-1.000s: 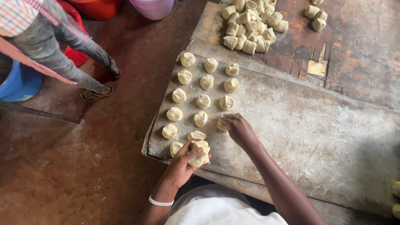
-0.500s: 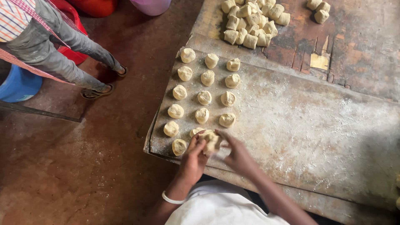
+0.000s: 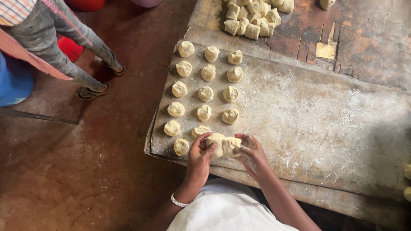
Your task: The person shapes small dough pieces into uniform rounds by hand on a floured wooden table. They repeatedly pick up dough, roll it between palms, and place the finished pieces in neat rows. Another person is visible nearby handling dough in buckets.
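Head view: a dough lump [image 3: 225, 146] is pinched between the curled fingers of the left hand [image 3: 199, 159] and right hand [image 3: 253, 154], at the near edge of the floured table [image 3: 325, 119]. Half a second earlier, both hands were already closed over it beside the rows of dough balls [image 3: 204, 92].

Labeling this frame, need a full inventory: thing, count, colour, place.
dough lump: 1, pale cream, held between both hands at the tray's near edge
dough balls: about 14, pale cream, in three rows on the tray's left part
tray: 1, grey metal, floured, on the table
dough pile: 1 heap of cut pieces, pale cream, on the table beyond the tray
table: 1, worn brown wood, top right
floor: reddish brown, left
other person: 1, grey trousers and sandals, top left
blue tub: 1, left edge
bracelet: 1, white, left wrist
left hand: on the lump
right hand: on the lump
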